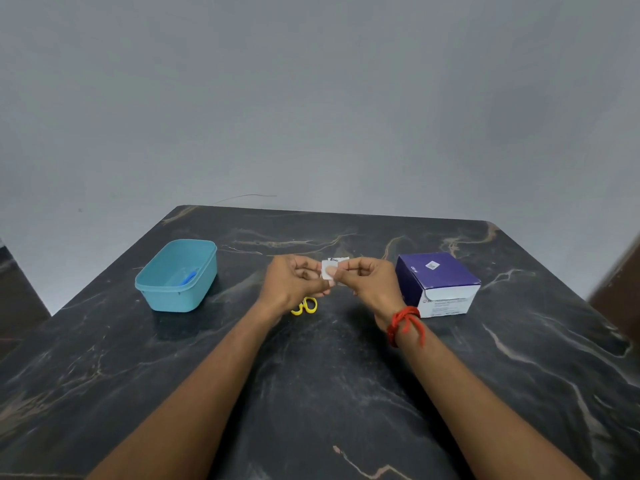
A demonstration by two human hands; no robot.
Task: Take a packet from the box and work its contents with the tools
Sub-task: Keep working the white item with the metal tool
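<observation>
The packet (329, 270) sits pinched between the left hand (294, 282) and right hand (367, 279), held above the tabletop (311, 393) near the box (437, 284). It looks about to be torn. A hard tug on so small a thing could spill its contents, or drop them by the scissors (306, 305) below.

The worktop (329, 393) is a dark, black-grey marble slab with pale tan and white veins. A teal plastic tub (180, 292) stands on its left part. A purple and white box (436, 271) sits on the right. Between them, near the middle, lie scissors (306, 305); only their yellow handle loops show.
</observation>
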